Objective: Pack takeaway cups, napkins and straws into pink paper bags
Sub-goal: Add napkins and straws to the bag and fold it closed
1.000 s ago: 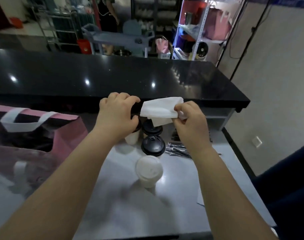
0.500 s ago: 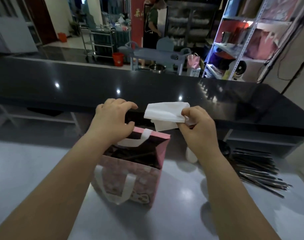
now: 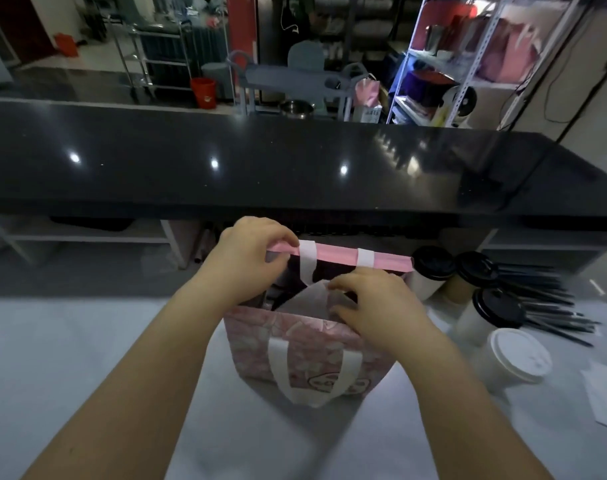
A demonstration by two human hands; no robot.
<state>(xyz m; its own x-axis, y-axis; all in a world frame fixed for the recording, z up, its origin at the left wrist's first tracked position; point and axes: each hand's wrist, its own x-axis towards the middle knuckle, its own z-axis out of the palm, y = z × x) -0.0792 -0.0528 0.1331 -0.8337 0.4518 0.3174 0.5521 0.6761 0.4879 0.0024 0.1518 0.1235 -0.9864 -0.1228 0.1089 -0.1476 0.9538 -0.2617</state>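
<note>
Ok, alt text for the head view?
The right hand holds a white napkin in the mouth of an open pink bag while the left hand grips its far rim. Lidded cups and black straws sit to its right.

napkin (image 3: 305,301) half hidden in bag (image 3: 260,336); straws (image 3: 544,308) blurred

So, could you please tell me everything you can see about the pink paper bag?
The pink paper bag stands upright on the pale table, its mouth open. Its front has a paler printed pattern and a cartoon drawing; a flat white handle hangs down over it. The left hand grips the far rim, and the right hand pinches a white napkin at the mouth.
</note>
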